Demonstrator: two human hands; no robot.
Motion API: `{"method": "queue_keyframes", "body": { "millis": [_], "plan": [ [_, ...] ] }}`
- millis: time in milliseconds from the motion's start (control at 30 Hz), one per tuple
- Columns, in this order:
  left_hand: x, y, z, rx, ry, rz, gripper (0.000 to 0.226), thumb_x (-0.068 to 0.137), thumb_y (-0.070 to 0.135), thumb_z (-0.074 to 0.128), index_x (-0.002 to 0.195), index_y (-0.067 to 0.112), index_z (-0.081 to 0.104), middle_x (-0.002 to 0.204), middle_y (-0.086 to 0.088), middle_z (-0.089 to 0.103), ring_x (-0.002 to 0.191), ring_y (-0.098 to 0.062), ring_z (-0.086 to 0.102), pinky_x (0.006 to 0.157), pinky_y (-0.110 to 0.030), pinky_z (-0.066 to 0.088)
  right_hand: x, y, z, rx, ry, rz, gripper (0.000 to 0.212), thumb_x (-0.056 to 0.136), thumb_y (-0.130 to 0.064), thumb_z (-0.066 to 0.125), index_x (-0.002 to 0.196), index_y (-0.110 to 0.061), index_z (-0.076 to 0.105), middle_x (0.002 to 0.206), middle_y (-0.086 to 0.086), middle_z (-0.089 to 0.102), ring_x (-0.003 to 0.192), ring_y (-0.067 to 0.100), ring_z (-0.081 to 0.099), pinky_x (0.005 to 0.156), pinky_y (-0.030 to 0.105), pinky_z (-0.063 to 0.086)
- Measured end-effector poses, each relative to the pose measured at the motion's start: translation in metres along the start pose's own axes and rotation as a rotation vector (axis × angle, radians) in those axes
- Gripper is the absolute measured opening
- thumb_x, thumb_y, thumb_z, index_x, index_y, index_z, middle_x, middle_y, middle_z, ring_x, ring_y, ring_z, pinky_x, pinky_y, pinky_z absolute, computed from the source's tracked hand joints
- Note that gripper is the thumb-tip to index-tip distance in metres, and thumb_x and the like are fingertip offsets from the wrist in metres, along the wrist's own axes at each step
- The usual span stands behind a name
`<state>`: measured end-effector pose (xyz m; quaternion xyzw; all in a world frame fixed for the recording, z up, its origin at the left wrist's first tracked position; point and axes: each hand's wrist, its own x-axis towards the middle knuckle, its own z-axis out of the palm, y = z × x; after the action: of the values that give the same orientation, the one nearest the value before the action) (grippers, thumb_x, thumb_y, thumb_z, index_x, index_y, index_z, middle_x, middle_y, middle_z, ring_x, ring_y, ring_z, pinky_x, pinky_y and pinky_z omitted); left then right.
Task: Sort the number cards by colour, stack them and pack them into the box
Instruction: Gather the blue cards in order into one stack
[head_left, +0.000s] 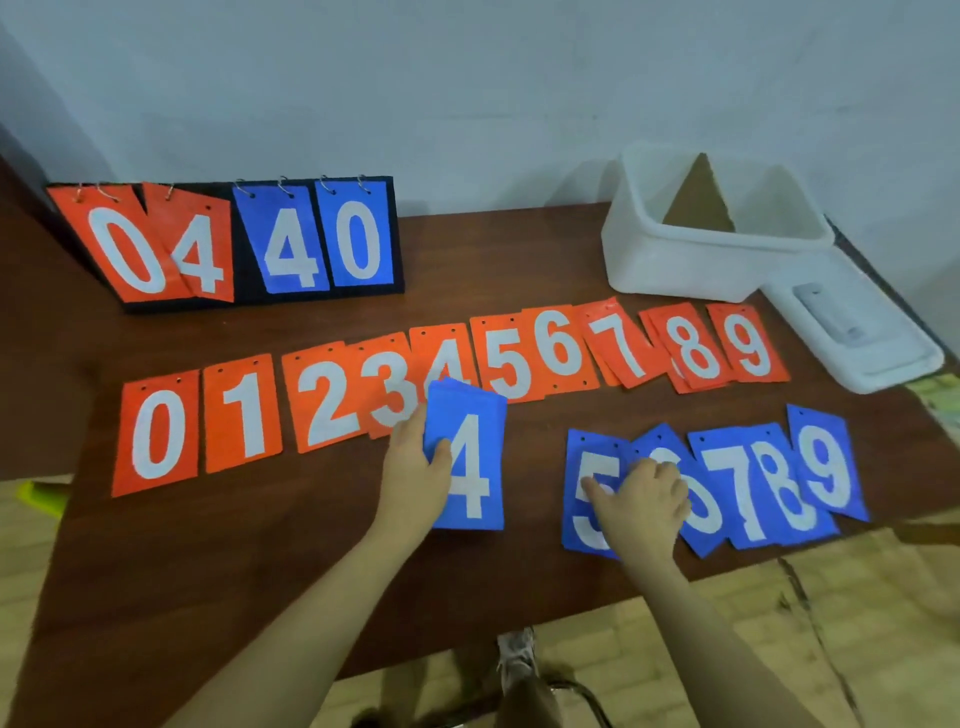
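Orange number cards (332, 405) from 0 to 9 lie in a row across the brown table (260, 561). My left hand (415, 467) holds a stack of blue cards (470, 457) with a 4 on top, lifted slightly over the orange 3 and 4. Blue cards 5 to 9 (753, 483) lie overlapping in a nearer row at the right. My right hand (644, 499) presses down on the blue 5 card (584, 525) and blue 6 card (704, 525), fingers curled onto the 5. The white plastic box (675, 265) stands open at the back right.
A black flip scoreboard (234, 244) showing orange 0 4 and blue 4 0 stands at the back left. The box's white lid (857, 338) lies right of the box near the table edge. A cardboard piece (698, 200) stands inside the box. Floor lies beyond the table's front edge.
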<state>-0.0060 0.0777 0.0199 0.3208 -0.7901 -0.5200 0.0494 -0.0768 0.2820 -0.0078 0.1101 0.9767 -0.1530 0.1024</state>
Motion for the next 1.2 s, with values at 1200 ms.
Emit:
{"method": "queue_keyframes", "body": {
  "millis": [1200],
  "plan": [
    [-0.003,0.056,0.062,-0.053,0.013,-0.03,0.046,0.097,0.024,0.043,0.141,0.02,0.032,0.134,0.0,0.044,0.113,-0.005,0.044,0.071,-0.009,0.046,0.017,-0.054,-0.027,0.984,-0.296,-0.027,0.012,0.087,-0.025,0.065,0.087,-0.019,0.055,0.09,0.0,0.064,0.085,0.014,0.064,0.061,0.02,0.052]
  ]
}}
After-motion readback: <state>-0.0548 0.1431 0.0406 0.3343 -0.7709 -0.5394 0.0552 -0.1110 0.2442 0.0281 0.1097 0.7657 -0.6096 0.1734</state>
